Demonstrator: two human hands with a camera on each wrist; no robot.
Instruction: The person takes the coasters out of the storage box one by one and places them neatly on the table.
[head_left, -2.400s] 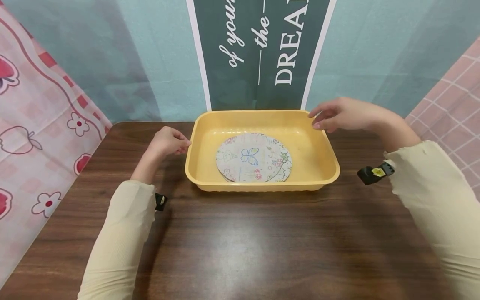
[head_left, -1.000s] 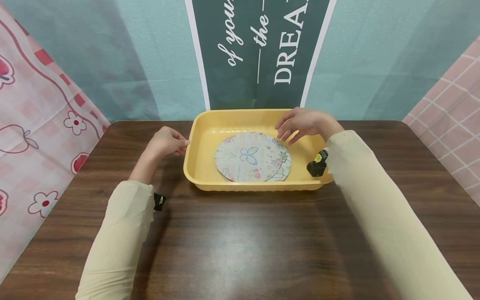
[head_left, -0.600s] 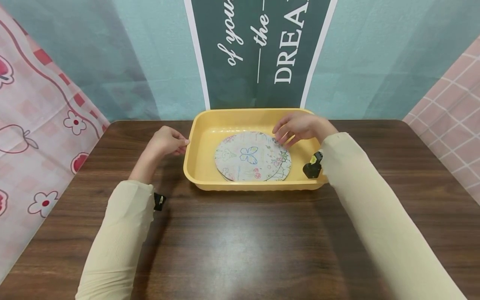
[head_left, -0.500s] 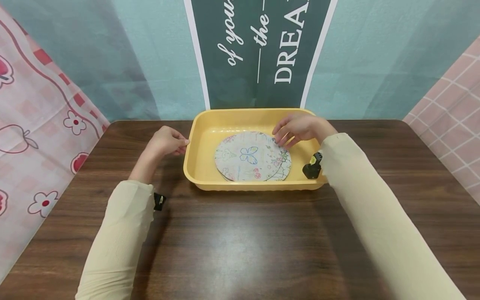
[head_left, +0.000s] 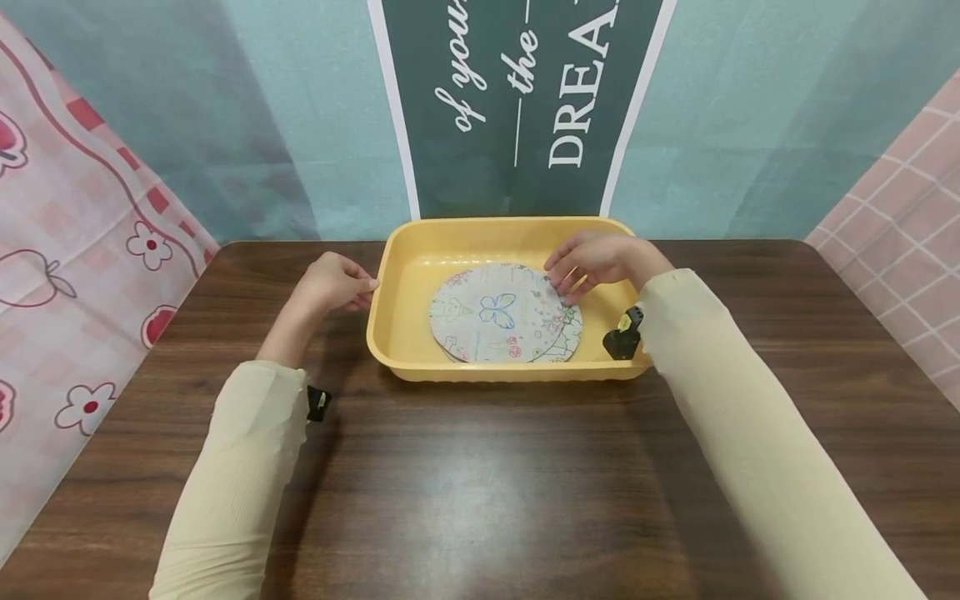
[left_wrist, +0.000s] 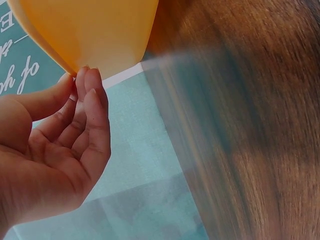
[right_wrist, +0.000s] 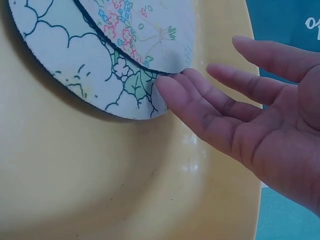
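You get even, bright light from above in the head view, with a soft white glare patch on the dark brown wooden table (head_left: 480, 508) near you and faint shadows beside each sleeve. Straight lines bow toward the far corners, so expect wide-angle distortion there. In the left wrist view, the table surface is smeared and out of focus, while the left hand (left_wrist: 55, 155) stays fairly sharp. In the right wrist view, the glossy yellow plastic tray (right_wrist: 100, 200) shows 1 small highlight, and the right hand (right_wrist: 260, 130) looks slightly soft.
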